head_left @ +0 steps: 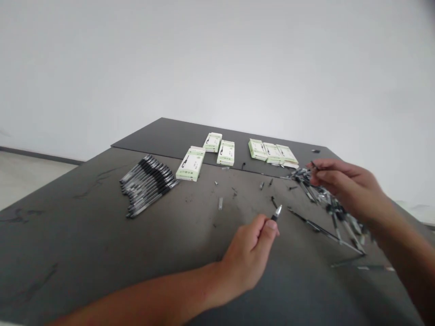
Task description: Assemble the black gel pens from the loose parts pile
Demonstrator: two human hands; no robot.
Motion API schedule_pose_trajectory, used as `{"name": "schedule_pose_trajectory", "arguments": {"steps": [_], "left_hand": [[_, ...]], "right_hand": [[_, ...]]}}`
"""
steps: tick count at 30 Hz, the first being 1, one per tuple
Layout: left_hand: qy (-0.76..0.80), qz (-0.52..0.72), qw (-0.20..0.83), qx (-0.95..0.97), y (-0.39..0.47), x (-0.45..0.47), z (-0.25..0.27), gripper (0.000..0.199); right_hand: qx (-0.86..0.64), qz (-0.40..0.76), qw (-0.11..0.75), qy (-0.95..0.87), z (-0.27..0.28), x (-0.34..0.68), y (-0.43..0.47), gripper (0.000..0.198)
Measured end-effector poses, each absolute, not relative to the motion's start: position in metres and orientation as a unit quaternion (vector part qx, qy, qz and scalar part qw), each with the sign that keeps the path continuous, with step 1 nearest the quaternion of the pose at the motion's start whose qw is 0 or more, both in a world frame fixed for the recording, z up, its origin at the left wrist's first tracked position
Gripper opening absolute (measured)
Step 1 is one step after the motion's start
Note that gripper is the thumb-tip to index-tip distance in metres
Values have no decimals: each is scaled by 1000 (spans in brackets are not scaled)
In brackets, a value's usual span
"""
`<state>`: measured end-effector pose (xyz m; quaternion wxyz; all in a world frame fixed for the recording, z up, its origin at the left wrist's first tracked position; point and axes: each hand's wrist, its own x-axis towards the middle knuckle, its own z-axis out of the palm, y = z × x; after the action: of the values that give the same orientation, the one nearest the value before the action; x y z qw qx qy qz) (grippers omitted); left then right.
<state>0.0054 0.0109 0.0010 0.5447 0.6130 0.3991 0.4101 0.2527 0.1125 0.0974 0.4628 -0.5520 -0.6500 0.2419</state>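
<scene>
My left hand [251, 249] is closed round a pen [277, 213]; its silver tip and part of the black grip stick out past my thumb, the rest hidden in the fist. To the right, my right hand [350, 185] pinches a small dark piece [313, 165] that looks like a pen cap. That hand hovers over a heap of loose pen parts [335, 208], with barrels, caps and clear pieces mixed together. Between the hands and the heap lies a long thin pen part [326, 232]. On the left, a neat row of black-and-clear pens [147, 185] lies side by side.
Three pale green and white boxes [190, 164] lie mid-table, with several more boxes [272, 152] farther right. Small scraps, including a clear piece [220, 203] and a dark cap [273, 202], are scattered over the dark table [102, 235]. A white wall stands behind.
</scene>
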Motion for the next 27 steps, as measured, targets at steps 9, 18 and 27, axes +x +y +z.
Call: {"name": "schedule_pose_trajectory", "arguments": {"steps": [9,18,27], "left_hand": [[388,425,534,619,13,4,3,41],[384,401,536,635,12,3,-1,43],[399,377,511,661,10,2,2,45]], "right_hand": [[-398,341,379,-762,69,237,75,30],[-386,381,405,-736,59,251,66,31],[-367,368,391,-760,63,247,62,20]]}}
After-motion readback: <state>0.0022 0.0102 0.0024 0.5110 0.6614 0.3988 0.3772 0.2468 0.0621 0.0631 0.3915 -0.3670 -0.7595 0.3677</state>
